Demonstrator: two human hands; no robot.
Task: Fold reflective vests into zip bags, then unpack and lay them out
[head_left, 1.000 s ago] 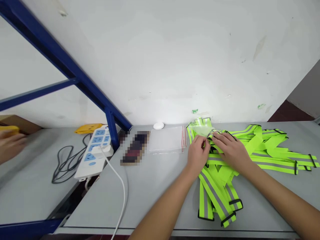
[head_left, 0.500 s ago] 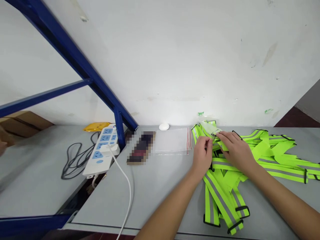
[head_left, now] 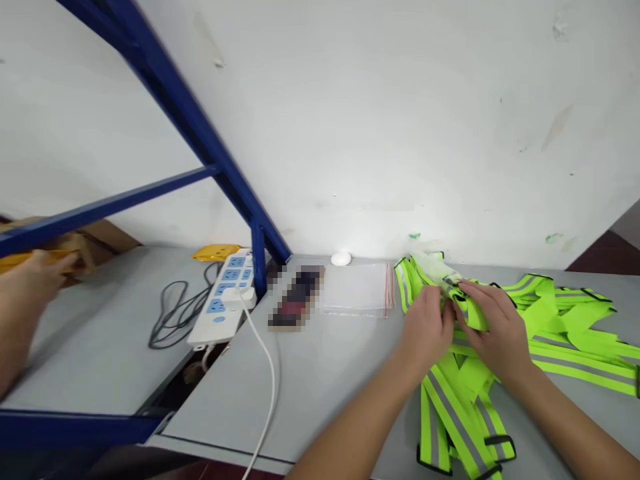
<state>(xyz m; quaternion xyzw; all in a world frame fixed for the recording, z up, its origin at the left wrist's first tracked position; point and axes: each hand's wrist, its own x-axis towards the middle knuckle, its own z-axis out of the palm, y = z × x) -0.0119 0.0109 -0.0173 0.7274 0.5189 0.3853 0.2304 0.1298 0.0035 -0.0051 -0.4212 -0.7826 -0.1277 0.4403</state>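
Neon-yellow reflective straps [head_left: 455, 407] with grey stripes and black buckles lie in a loose heap on the grey table [head_left: 240, 400]. Above the heap my right hand [head_left: 497, 333] grips a folded reflective strap [head_left: 475, 313], thumb below and fingers over the top. My left hand [head_left: 425, 327] is closed beside it, fingertips pinched at the near edge of a clear plastic bag [head_left: 435, 268]. The bag is around or against the far end of the folded strap; I cannot tell which. Fingers hide part of both.
A stack of clear zip bags [head_left: 356, 288] with red seals lies left of the straps, near a white oval object [head_left: 341, 259] and a pixelated item [head_left: 297, 298]. Further left are a power strip [head_left: 223, 300], cables and a blue frame [head_left: 200, 133]. Another person's hand [head_left: 30, 287] touches something yellow.
The view has shifted left. My hands have lifted slightly and the folded strap now shows between them. The other person's hand has come further into view at the left.
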